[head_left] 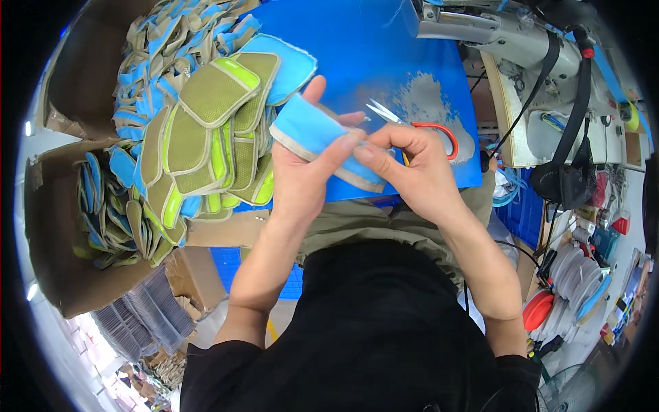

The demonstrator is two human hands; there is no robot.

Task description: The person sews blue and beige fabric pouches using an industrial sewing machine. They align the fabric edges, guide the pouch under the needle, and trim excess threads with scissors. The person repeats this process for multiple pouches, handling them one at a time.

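Note:
My left hand [302, 168] is closed on a blue fabric pad [312, 127] with a beige bound edge, its thumb pressing on the front. Thumb and fingers of my right hand [415, 165] pinch the same pad at its right part, close to the left thumb. Behind the right hand are scissors with a red handle [449, 141] and open silver blades [384, 111] pointing up and left. The hand hides their middle; I cannot tell whether it holds them. To the left lies a heap of olive-green pads [192, 147] with beige edging and lime strips.
The blue table [350, 48] has a worn grey patch. Many blue and beige pieces [165, 55] are heaped at the far left. A cardboard box [55, 275] with more pads stands left. At the right is a sewing machine [473, 27], with thread cones [570, 275] lower down.

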